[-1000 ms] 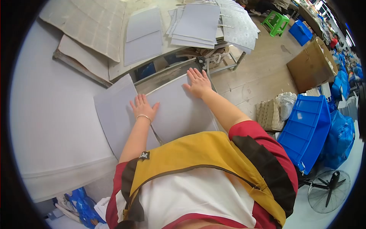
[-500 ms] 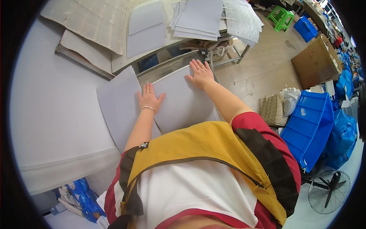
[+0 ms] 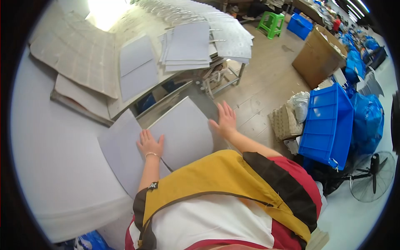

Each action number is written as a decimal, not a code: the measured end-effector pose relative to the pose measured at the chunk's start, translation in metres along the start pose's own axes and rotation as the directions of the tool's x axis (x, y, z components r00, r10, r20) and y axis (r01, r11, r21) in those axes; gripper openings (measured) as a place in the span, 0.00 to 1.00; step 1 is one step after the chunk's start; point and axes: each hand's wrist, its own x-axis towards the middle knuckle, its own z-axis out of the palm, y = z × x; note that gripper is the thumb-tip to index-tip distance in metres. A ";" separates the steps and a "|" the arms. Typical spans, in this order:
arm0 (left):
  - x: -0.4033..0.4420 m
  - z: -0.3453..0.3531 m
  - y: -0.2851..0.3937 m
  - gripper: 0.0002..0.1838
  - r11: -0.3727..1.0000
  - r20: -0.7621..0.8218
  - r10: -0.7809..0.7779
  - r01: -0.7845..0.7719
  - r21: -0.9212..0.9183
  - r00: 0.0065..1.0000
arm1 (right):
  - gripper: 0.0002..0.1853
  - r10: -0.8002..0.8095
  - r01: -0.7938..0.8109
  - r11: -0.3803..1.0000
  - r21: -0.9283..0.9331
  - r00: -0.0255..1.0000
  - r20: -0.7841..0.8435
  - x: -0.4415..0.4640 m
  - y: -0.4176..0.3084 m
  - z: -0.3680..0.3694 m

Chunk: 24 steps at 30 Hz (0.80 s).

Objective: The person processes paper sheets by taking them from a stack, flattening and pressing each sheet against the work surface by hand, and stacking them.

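My left hand [image 3: 150, 143], a bangle at its wrist, lies with fingers spread where two pale sheets meet. One is the left sheet [image 3: 121, 146], tilted along the white surface; the other is the right sheet [image 3: 183, 129], in front of my body. My right hand [image 3: 225, 120] is open beyond the right sheet's right edge, its thumb near that edge; whether it touches anything there is unclear. Neither hand grips anything.
Ahead, a worktable [image 3: 168, 77] bears stacked pale sheets [image 3: 188, 43] and a bent grid-marked board [image 3: 79, 54]. To the right are a blue crate [image 3: 323, 125], a cardboard box [image 3: 318, 58], a fan [image 3: 373, 175] and a green stool [image 3: 271, 24].
The view has turned right and shows more of the worktable. My right hand has moved off the right sheet to beyond its right edge. My left hand remains at the seam.
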 end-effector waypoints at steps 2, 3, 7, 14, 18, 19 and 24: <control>0.001 0.001 -0.001 0.44 1.000 -0.020 0.020 -0.020 -0.010 1.000 | 0.43 0.142 -0.151 0.945 0.290 0.989 0.052 -0.046 0.034 0.018; 0.001 0.003 -0.003 0.43 1.000 -0.035 0.018 -0.019 -0.016 0.999 | 0.40 0.233 -0.291 0.864 0.410 0.954 0.187 -0.063 0.044 0.027; 0.003 0.019 -0.015 0.41 0.993 -0.125 0.080 -0.090 -0.077 0.989 | 0.18 -0.013 -0.202 0.890 0.409 0.885 0.465 -0.063 0.012 -0.034; 0.006 0.034 -0.036 0.39 0.905 -0.356 0.010 -0.161 -0.395 0.934 | 0.03 -0.240 0.195 0.793 0.577 0.971 0.001 0.059 0.006 -0.108; -0.015 0.008 -0.023 0.42 0.971 -0.166 -0.189 0.160 -0.177 0.968 | 0.06 -0.021 0.080 0.763 0.642 0.995 -0.099 0.182 0.026 -0.092; -0.020 -0.001 -0.020 0.42 0.965 -0.173 -0.226 0.195 -0.175 0.959 | 0.07 0.034 0.059 0.819 0.571 0.988 -0.151 0.225 0.039 -0.072; -0.039 0.000 -0.033 0.42 0.941 -0.046 -0.258 0.241 -0.237 0.965 | 0.23 0.185 -0.134 0.938 0.320 0.974 -0.132 0.401 0.048 -0.019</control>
